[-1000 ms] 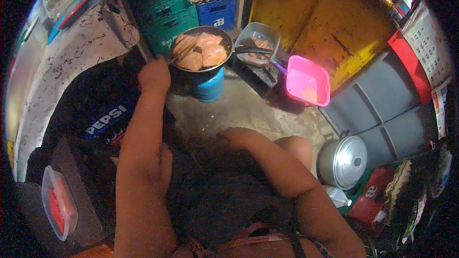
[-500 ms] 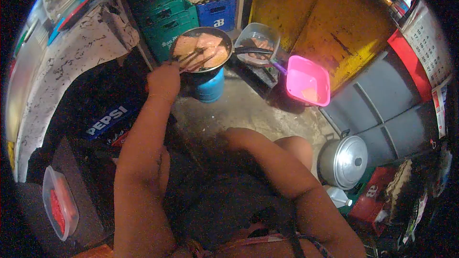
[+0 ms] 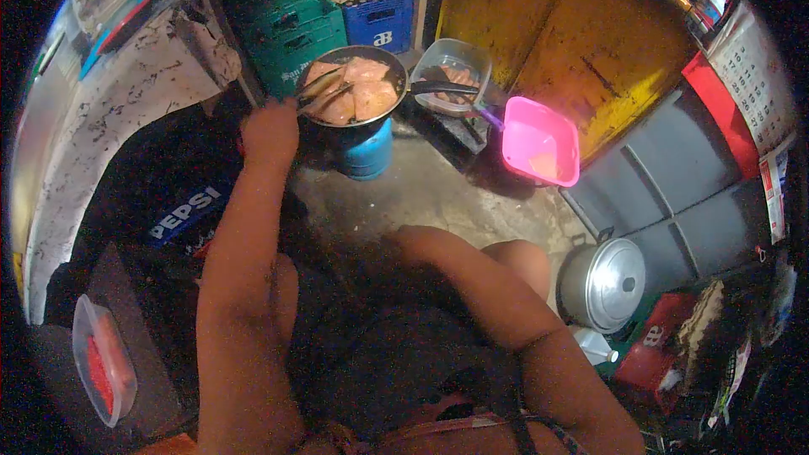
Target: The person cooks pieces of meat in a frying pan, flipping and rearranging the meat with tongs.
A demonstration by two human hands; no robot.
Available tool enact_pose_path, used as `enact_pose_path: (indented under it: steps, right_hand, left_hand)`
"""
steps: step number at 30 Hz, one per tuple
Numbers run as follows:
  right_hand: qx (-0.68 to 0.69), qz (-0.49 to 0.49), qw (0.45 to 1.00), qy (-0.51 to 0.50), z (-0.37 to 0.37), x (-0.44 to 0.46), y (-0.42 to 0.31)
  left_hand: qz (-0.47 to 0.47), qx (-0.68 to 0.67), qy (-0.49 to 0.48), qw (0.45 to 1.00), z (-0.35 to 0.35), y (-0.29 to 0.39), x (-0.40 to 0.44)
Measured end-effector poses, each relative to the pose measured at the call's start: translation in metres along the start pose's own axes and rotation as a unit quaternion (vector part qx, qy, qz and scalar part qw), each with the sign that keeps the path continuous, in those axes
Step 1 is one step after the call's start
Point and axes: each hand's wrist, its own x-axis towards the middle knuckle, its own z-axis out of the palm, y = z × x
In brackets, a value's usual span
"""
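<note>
My left hand (image 3: 270,136) is closed round the handle end of metal tongs (image 3: 322,88), whose arms reach over the left side of a frying pan (image 3: 403,76). Several pink slices of meat (image 3: 371,94) lie in the pan, which sits above a small blue gas tank (image 3: 367,154). The pan's black handle points right, over a clear plastic container (image 3: 452,55) with reddish pieces inside. My right hand (image 3: 403,244) is low in the middle, near my knee; its fingers are lost in dark shadow.
A pink basin (image 3: 566,131) stands right of the container. Further right is a lidded silver pot (image 3: 613,285). Green crates (image 3: 295,34) and a blue crate (image 3: 379,24) stand behind the pan. At the lower left lies a clear tub (image 3: 105,360) with red contents.
My left hand moved right and over the pan with the tongs, then back left. The meat slices have shifted in the pan. My right hand has stayed in place.
</note>
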Motion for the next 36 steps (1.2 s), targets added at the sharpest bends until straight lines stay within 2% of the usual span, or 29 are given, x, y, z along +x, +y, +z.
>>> enact_pose_path:
  steps: [2,13,14,16,17,22,26,31,36]
  right_hand:
    - [0.010,0.026,1.000,-0.013,-0.003,0.000,-0.008]
    - [0.037,-0.027,0.999,0.013,-0.003,-0.008,-0.007]
    - [0.029,-0.040,0.999,0.015,-0.001,-0.005,-0.006]
    - [0.032,0.003,0.999,-0.008,-0.004,-0.005,-0.010]
    - [0.034,0.025,0.999,-0.019,-0.006,-0.005,-0.012]
    - [0.035,-0.021,0.999,0.012,-0.003,-0.004,-0.003]
    - [0.063,-0.035,0.997,-0.021,-0.014,-0.007,-0.012]
    - [0.034,0.000,0.999,0.009,-0.003,0.000,-0.006]
    - [0.029,0.018,0.999,-0.025,-0.018,-0.011,-0.027]
  left_hand:
    - [0.000,0.014,0.013,1.000,0.003,0.000,0.001]
    - [0.031,0.048,0.079,0.995,0.019,0.006,0.015]
    - [0.025,0.043,0.060,0.997,0.018,0.007,0.015]
    - [0.012,0.035,0.021,0.999,0.005,0.011,0.015]
    - [0.019,0.039,0.035,0.998,0.009,0.011,0.017]
    - [0.051,0.045,0.102,0.992,0.038,0.015,0.027]
    - [0.055,0.062,0.092,0.992,0.044,0.016,0.031]
    - [0.051,0.038,0.070,0.995,0.034,0.024,0.030]
    - [0.007,-0.011,0.008,1.000,0.034,0.022,0.038]
